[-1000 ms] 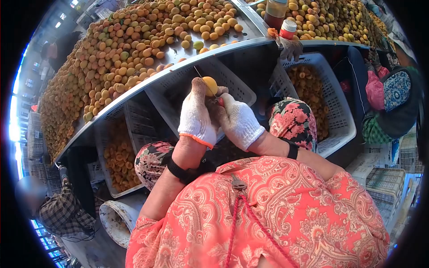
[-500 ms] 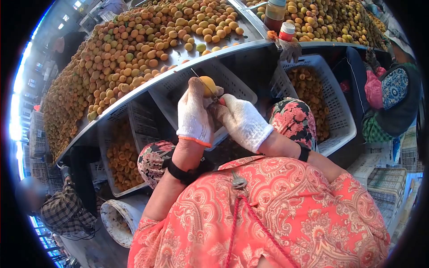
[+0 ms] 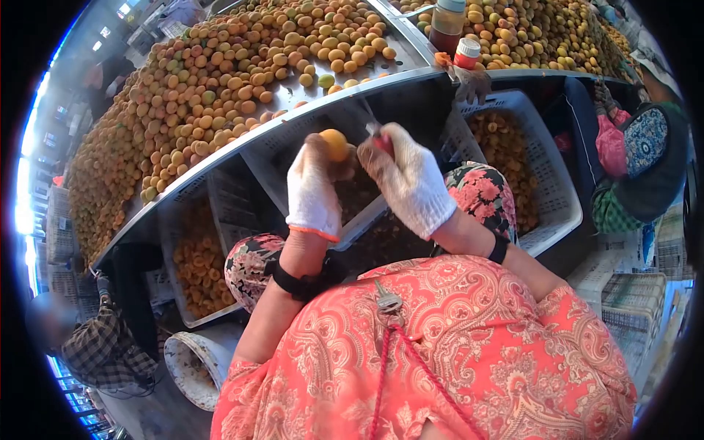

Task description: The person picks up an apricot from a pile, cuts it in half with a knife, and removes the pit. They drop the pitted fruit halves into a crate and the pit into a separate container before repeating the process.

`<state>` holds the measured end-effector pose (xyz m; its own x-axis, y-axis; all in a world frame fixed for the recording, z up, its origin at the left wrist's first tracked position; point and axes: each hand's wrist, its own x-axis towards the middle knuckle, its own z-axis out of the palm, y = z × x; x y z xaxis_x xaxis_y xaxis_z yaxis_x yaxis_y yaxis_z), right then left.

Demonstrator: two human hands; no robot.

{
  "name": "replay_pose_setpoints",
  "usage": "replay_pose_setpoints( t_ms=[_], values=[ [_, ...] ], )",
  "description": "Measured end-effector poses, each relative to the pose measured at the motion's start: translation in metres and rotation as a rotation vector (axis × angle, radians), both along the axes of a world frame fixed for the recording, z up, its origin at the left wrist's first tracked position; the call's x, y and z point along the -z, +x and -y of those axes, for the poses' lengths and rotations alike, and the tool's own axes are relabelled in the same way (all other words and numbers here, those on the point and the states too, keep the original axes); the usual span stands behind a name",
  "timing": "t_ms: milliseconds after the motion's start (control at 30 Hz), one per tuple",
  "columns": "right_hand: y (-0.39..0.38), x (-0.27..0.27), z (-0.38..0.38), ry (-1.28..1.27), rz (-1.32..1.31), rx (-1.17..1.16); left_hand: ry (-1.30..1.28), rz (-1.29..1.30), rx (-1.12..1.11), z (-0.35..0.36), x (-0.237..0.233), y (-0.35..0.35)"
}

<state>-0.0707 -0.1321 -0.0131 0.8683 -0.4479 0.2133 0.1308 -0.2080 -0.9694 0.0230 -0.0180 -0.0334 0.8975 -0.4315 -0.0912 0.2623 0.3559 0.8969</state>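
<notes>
At the far left, a co-worker in a checked shirt [image 3: 103, 345] is showing near the view's edge, and a white bucket [image 3: 220, 356] is leaning beside a pale crate [image 3: 209, 317] that is holding halved orange fruit [image 3: 199, 282]. Above these, whole fruit are heaping up on a metal table [image 3: 291, 94].

Farther right, the gloved left hand [image 3: 317, 187] is clamping a single yellow-orange fruit [image 3: 335, 146] at its fingertips, above the open middle crate [image 3: 268, 176]. Should the pinch be loosening on that smooth, round skin, the fruit could be rolling out and dropping; damp, stained glove tips would probably be the cause. The wrist is standing nearly upright, the forearm rising from below and the thumb side facing the fruit.

Just right of the fruit and apart from it, a knife [image 3: 370, 121] is pointing up and slightly left, its blade blurring. A careless turn could be bringing that edge onto the left fingertips, since the hands are working so close and knit fabric would be giving little protection. The gloved right hand [image 3: 407, 176] is closing around the red handle, its forearm slanting in from the lower right. Whether the two gloves are touching, I cannot tell.

Beyond, another crate [image 3: 546, 169] is holding more cut fruit.
</notes>
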Motion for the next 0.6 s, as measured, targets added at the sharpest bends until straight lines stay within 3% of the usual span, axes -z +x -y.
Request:
replay_pose_setpoints(
  t_ms=[67, 100, 167, 233, 300, 400, 433, 533, 600],
  values=[
    [0.004, -0.002, 0.003, -0.043, 0.069, 0.069, 0.039, 0.114, 0.156, -0.002, -0.012, -0.017],
    [0.005, -0.006, 0.003, -0.118, 0.072, 0.100, 0.147, 0.310, 0.183, -0.002, -0.012, -0.019],
    [0.010, -0.007, 0.002, -0.194, 0.074, 0.125, 0.240, 0.367, 0.188, -0.005, -0.018, -0.021],
    [0.018, -0.002, 0.004, 0.192, 0.052, 0.031, 0.264, 0.448, 0.155, -0.005, -0.015, -0.024],
    [0.023, 0.001, 0.002, 0.161, 0.051, 0.031, 0.294, 0.522, 0.126, -0.003, -0.017, -0.028],
    [0.027, 0.003, -0.002, 0.169, 0.155, -0.015, -0.061, 0.098, 0.167, 0.002, -0.019, -0.030],
    [0.028, 0.006, -0.002, 0.173, 0.144, -0.017, -0.057, 0.087, 0.164, 0.002, -0.021, -0.032],
    [0.029, 0.012, 0.002, 0.117, 0.170, -0.036, -0.031, -0.366, 0.202, 0.000, -0.021, -0.028],
    [0.027, 0.006, 0.007, -0.381, 0.187, 0.034, -0.020, -0.536, 0.171, 0.004, -0.030, -0.030]
  ],
)
